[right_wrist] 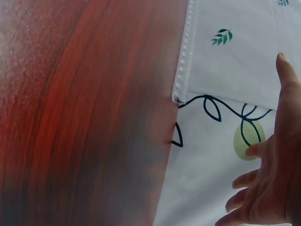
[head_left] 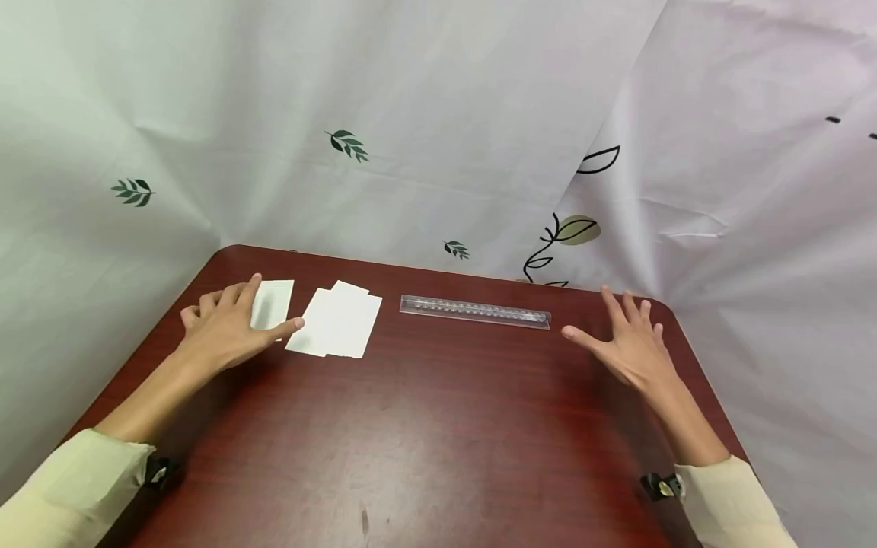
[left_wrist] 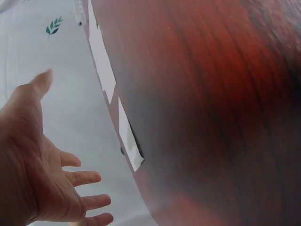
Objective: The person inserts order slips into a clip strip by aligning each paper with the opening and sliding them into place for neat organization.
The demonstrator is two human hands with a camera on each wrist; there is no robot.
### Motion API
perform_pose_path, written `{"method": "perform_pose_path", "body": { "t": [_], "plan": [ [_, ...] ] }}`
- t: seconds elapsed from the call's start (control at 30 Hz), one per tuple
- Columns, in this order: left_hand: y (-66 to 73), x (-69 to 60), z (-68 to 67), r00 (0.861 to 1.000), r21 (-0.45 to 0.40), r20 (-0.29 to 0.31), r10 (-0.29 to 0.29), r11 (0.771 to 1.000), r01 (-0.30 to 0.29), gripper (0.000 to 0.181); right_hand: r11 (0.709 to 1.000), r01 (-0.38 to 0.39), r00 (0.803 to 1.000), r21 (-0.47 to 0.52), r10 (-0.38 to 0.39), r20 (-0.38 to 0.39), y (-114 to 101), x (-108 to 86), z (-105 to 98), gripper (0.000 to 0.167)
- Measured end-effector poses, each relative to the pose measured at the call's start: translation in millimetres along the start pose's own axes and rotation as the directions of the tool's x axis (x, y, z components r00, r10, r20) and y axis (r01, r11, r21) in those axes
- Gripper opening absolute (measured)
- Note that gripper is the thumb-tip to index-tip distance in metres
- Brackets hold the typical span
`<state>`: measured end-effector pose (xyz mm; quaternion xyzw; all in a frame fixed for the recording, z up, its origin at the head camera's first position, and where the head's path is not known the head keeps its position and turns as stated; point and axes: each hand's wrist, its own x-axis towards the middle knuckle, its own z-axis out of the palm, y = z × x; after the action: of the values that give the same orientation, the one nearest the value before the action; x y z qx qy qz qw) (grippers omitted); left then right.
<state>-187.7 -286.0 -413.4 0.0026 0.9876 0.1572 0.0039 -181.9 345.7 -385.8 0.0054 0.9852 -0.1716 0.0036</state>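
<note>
Lying near the right hand [head_left: 630, 348] is a clear strip [head_left: 475, 310].

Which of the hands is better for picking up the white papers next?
Probably the left hand: it looks empty and is right by the white papers. The right hand looks empty too, but it's farther away, past the clear strip.

Two hands [head_left: 222, 326] [head_left: 632, 348], one strip [head_left: 474, 311], at least three papers [head_left: 337, 323].
</note>
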Motion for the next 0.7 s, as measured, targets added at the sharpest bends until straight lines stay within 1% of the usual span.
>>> {"method": "perform_pose_path", "body": {
  "t": [0.13, 0.27, 0.37, 0.5, 0.7],
  "plan": [
    [-6.8, 0.9, 1.5, 1.0, -0.005, -0.019, -0.004, 1.0, 0.004, 0.127, 1.0, 0.013, 1.0, 0.005, -0.013, -0.022, -4.6, 5.8, 1.8, 0.12],
    [-13.6, 2.4, 3.1, 1.0, -0.022, -0.028, -0.004, 1.0, 0.004, 0.118, 1.0, 0.028, 1.0, -0.002, -0.028, -0.015, -8.9, 11.7, 5.3, 0.119],
    [-18.5, 4.5, 4.3, 1.0, -0.032, -0.02, -0.011, 0.999, 0.01, 0.112, 0.999, 0.05, 0.999, -0.007, -0.05, 0.005, -10.0, 16.2, 11.1, 0.119],
    [-23.1, 6.4, 6.1, 1.0, -0.038, 0.0, -0.025, 0.999, 0.025, 0.108, 0.997, 0.082, 0.996, -0.013, -0.082, 0.025, -11.3, 21.3, 18.9, 0.118],
    [-27.7, 7.9, 6.3, 0.999, -0.044, 0.033, -0.035, 0.998, 0.036, 0.104, 0.99, 0.138, 0.99, -0.028, -0.137, 0.027, -15.7, 31.1, 29.4, 0.116]
  ]
}}
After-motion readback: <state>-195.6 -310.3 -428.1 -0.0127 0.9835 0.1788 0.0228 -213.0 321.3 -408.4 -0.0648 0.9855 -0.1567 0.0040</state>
